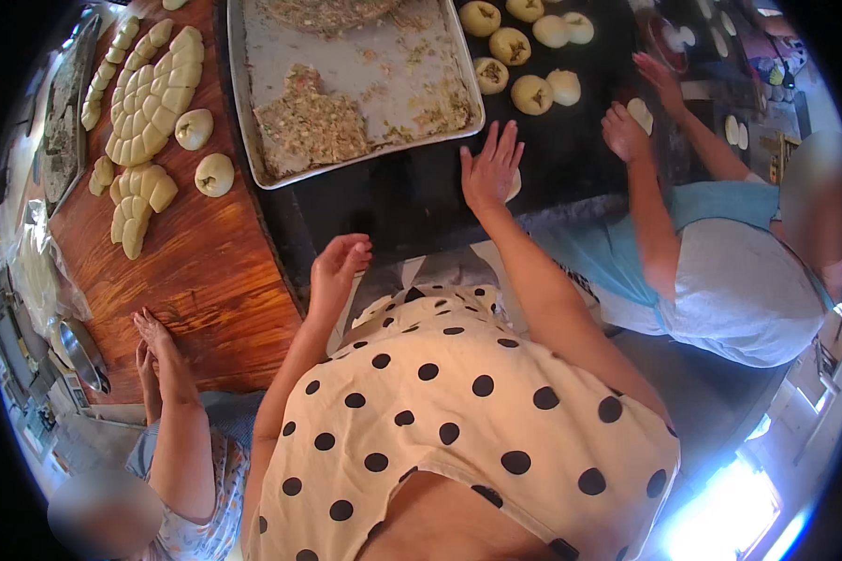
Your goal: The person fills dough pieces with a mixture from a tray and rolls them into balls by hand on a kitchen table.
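My right hand (492, 173) lies palm down over a small pale dough piece (515, 184) on the black worktop, fingers stretched out. Most of that piece is hidden; a strip shows beside the wrist. My left hand (340, 265) hovers near the worktop's front edge with its fingers curled in, and nothing shows in it. Ahead of both hands, a metal tray (365, 157) carries a chopped, speckled filling (307, 122), spread in a patch near its front left. Behind my right hand sit several round filled buns (531, 94), some with gathered tops showing filling.
Cut dough pieces (154, 98) and two round buns (214, 175) lie on the wooden table (206, 271) at left. A person at right handles a flat dough disc (640, 115). Another person's hands (154, 337) rest at the wooden table's near edge, by a metal bowl (82, 353).
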Action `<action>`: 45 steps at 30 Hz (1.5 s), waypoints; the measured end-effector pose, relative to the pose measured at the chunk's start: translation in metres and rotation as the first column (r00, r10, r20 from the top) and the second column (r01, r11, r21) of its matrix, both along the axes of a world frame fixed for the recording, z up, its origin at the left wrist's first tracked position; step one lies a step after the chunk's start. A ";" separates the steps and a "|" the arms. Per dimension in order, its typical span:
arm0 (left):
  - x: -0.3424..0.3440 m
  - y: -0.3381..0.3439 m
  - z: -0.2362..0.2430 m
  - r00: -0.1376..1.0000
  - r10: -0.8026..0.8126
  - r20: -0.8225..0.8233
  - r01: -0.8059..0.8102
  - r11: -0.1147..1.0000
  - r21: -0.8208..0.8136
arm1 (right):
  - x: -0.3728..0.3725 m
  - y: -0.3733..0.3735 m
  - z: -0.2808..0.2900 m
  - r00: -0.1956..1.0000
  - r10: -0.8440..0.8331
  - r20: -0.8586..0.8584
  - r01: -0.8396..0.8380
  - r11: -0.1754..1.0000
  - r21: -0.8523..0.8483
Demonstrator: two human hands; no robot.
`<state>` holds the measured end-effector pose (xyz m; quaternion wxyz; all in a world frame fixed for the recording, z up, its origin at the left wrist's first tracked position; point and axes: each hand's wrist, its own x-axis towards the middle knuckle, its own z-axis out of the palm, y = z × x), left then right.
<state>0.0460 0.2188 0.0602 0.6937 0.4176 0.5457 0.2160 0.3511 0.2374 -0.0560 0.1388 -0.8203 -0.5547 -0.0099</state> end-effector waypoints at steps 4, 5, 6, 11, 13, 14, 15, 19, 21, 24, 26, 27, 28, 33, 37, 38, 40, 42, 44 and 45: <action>0.011 0.010 -0.006 0.999 -0.037 -0.019 0.036 0.999 -0.016 | -0.002 -0.014 0.013 0.999 0.024 -0.041 -0.026 0.998 -0.057; 0.015 0.009 -0.006 0.999 -0.052 -0.004 0.052 0.998 -0.030 | 0.001 -0.013 0.010 0.998 0.022 -0.056 -0.025 0.998 -0.052; 0.018 0.008 -0.005 0.998 -0.065 0.013 0.066 0.997 -0.043 | 0.004 -0.014 0.008 0.997 0.022 -0.070 -0.025 0.999 -0.046; 0.038 0.014 -0.011 0.994 -0.108 0.029 0.109 0.994 -0.011 | 0.023 -0.024 0.009 0.999 -0.015 -0.032 0.015 1.000 -0.002; 0.049 0.012 -0.020 0.980 -0.195 0.049 0.197 0.979 -0.056 | 0.025 -0.026 0.007 0.999 -0.034 -0.018 0.033 0.998 -0.045; 0.056 0.015 -0.022 0.970 -0.229 0.085 0.234 0.970 -0.060 | 0.028 -0.028 0.005 0.987 -0.071 -0.141 0.078 0.996 0.048; 0.061 0.018 -0.022 0.966 -0.239 0.096 0.245 0.968 -0.055 | 0.031 -0.030 0.002 0.960 -0.095 -0.265 0.134 0.982 0.135; 0.071 0.021 -0.027 0.973 -0.213 0.085 0.220 0.972 -0.086 | 0.041 -0.068 0.009 0.855 -0.231 -0.464 0.313 0.944 0.107; 0.075 0.022 -0.032 0.981 -0.184 0.065 0.191 0.973 -0.130 | 0.042 -0.080 -0.007 0.667 -0.353 -0.656 0.532 0.842 0.088; 0.090 0.027 -0.037 0.975 -0.142 0.169 0.170 0.972 -0.164 | 0.048 -0.076 -0.016 0.206 -0.446 -0.871 0.647 0.730 -0.220; 0.099 0.028 -0.048 0.968 -0.149 0.202 0.181 0.972 -0.148 | 0.068 -0.062 -0.010 0.121 -0.523 -0.844 0.485 0.773 -0.409; 0.104 0.030 -0.053 0.964 -0.154 0.219 0.187 0.973 -0.136 | 0.075 -0.053 -0.006 0.197 -0.553 -0.809 0.388 0.802 -0.454; 0.107 0.030 -0.056 0.964 -0.158 0.213 0.188 0.974 -0.126 | 0.077 -0.052 0.003 0.478 -0.523 -0.706 0.272 0.852 -0.447; 0.128 0.029 -0.034 0.989 -0.077 0.127 0.083 0.995 -0.047 | 0.044 -0.042 0.069 0.782 -0.103 -0.614 -0.051 0.972 -0.229; 0.126 0.028 -0.005 0.844 0.345 0.411 -0.124 0.871 -0.475 | -0.018 -0.017 0.147 0.429 0.134 -0.893 -0.351 0.936 -0.027; 0.116 0.028 -0.018 0.753 0.340 0.564 -0.089 0.901 -0.426 | -0.027 -0.008 0.161 0.318 0.072 -0.945 -0.347 0.937 -0.046; 0.096 0.031 -0.020 0.725 0.458 0.515 -0.108 0.814 -0.571 | -0.031 0.014 0.150 0.239 0.024 -0.971 -0.173 0.985 -0.018; 0.079 0.039 -0.004 0.732 0.515 0.446 -0.147 0.759 -0.634 | -0.030 0.049 0.129 0.301 0.042 -0.953 -0.092 0.996 0.015; 0.064 0.035 -0.012 0.728 0.553 0.407 -0.213 0.746 -0.631 | -0.039 0.092 0.099 0.374 0.214 -0.902 -0.183 0.971 0.155; 0.059 0.032 -0.015 0.723 0.579 0.377 -0.247 0.726 -0.642 | -0.046 0.111 0.090 0.379 0.213 -0.901 -0.223 0.966 0.134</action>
